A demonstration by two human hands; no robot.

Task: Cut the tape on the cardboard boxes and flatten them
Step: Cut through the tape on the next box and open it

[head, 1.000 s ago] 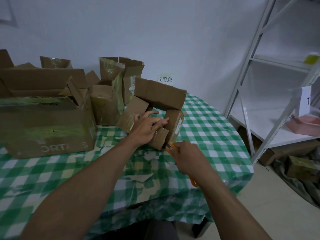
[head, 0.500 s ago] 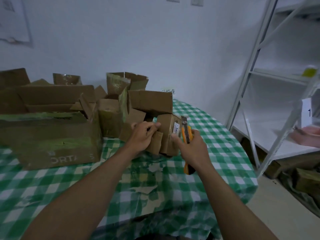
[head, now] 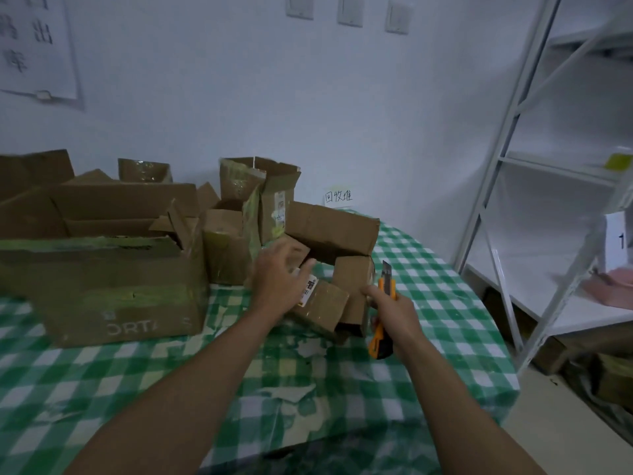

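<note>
On table (head: 428, 303): left hand (head: 277, 279) released box (head: 323, 303), fingers spread; right hand (head: 394, 310) grips knife (head: 380, 337), blade now clear. Flattening likely next.

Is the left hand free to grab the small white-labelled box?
Probably yes: the left hand is open beside the small box, nothing lies between them, with the knife on the far side.

The orange utility knife (head: 377, 337) in my right hand (head: 394, 310) has a black butt and a grey steel blade, and at ten o'clock from it the small brown cardboard box (head: 325, 305) wears a white paper label (head: 309, 289) printed in black. Beneath lies the green-and-white checked tablecloth (head: 431, 303). At nine o'clock the large brown cardboard box (head: 116, 293) shows white lettering and faded green streaks, and at three o'clock stands the white metal shelving (head: 503, 186).
</note>
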